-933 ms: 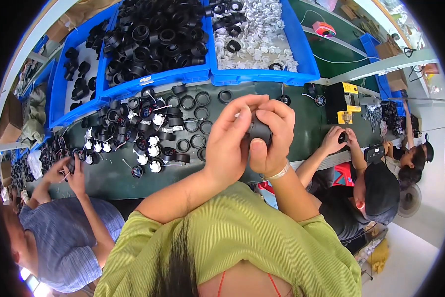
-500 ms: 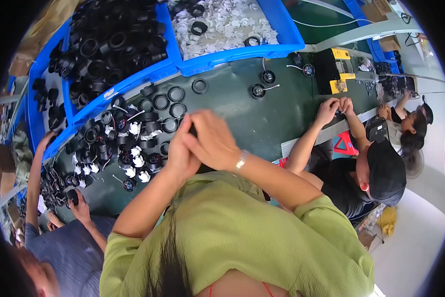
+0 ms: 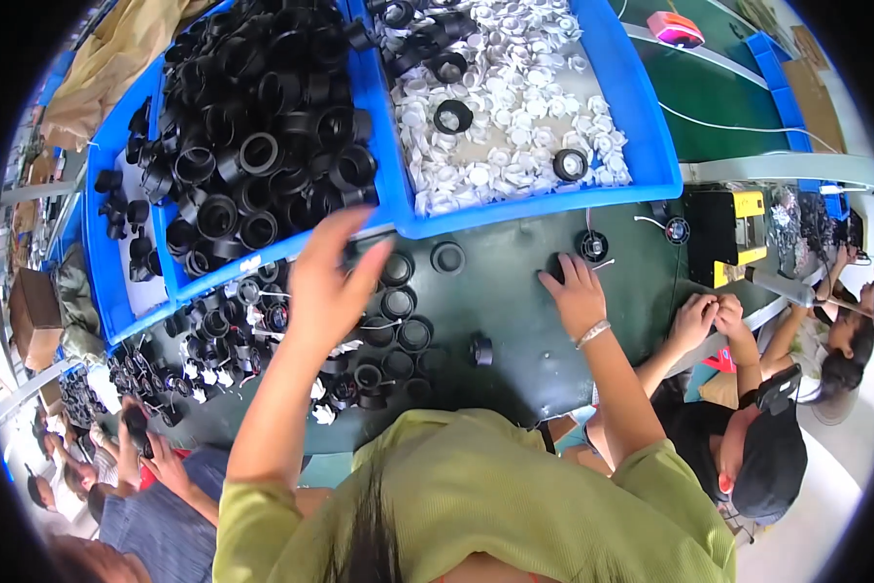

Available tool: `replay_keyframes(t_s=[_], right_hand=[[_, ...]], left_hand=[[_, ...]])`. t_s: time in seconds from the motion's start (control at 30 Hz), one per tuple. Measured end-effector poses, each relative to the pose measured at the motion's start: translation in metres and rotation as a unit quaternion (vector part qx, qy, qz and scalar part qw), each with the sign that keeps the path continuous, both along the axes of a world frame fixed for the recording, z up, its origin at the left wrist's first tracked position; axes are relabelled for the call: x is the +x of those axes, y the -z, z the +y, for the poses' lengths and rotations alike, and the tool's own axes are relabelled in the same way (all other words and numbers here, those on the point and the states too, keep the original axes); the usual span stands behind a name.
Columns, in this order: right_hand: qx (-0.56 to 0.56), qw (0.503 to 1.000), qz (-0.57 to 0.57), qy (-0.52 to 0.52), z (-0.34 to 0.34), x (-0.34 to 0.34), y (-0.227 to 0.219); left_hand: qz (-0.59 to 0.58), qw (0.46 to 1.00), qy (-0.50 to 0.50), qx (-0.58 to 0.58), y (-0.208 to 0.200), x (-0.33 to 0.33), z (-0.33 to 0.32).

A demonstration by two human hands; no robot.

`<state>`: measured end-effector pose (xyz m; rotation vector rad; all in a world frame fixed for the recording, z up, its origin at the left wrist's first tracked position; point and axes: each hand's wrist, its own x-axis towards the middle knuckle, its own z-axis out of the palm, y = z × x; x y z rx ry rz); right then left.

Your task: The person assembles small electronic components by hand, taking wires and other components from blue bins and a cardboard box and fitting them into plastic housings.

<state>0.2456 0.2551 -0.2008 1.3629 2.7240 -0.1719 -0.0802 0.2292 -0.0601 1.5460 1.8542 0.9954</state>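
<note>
Hands: joined half a second ago, now well apart.
Left hand (image 3: 330,287): thumb and fingers spread, blurred, at the near rim of the ring bin (image 3: 213,279).
Right hand (image 3: 579,299): fingers bent low over the table (image 3: 524,389), just beside a motor (image 3: 592,245); cannot tell whether they grip anything.
Black piece (image 3: 481,350): now visible on the table between the hands, touched by neither.
In the way: left hand hides some rings; right fingers cover what lies beneath.
Around: loose rings (image 3: 415,350), white-part bin (image 3: 544,206), yellow-black machine (image 3: 714,238), co-workers' hands (image 3: 699,321) at both sides.
Make: round, hollow matt-black rings; small white parts; smooth blue bins; dark-green tabletop.
</note>
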Motion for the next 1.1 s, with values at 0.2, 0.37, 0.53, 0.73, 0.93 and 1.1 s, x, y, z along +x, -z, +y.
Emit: replay_keyframes(t_s=[0.2, 0.37, 0.53, 0.73, 0.93, 1.1], right_hand=[[-0.033, 0.995, 0.088, 0.013, 0.009, -0.015, -0.031], [-0.465, 0.395, 0.668, 0.427, -0.004, -0.017, -0.051], [-0.563, 0.226, 0.736, 0.301, -0.007, -0.024, -0.082], [-0.577, 0.166, 0.771, 0.213, -0.006, -0.048, -0.11], [-0.502, 0.324, 0.792, 0.127, -0.021, -0.105, -0.182], [-0.326, 0.593, 0.735, 0.048, -0.055, -0.12, -0.21]], left_hand=[[0.52, 0.811, 0.21, -0.168, 0.081, 0.036, 0.157], [0.477, 0.828, 0.199, -0.214, 0.12, 0.044, 0.186], [0.357, 0.921, 0.13, -0.092, 0.081, 0.035, 0.159], [-0.18, 0.978, -0.014, -0.104, 0.024, 0.031, 0.063], [0.041, 0.995, 0.085, 0.01, -0.042, 0.067, -0.034], [0.034, 0.994, 0.068, 0.074, -0.074, 0.077, -0.071]])
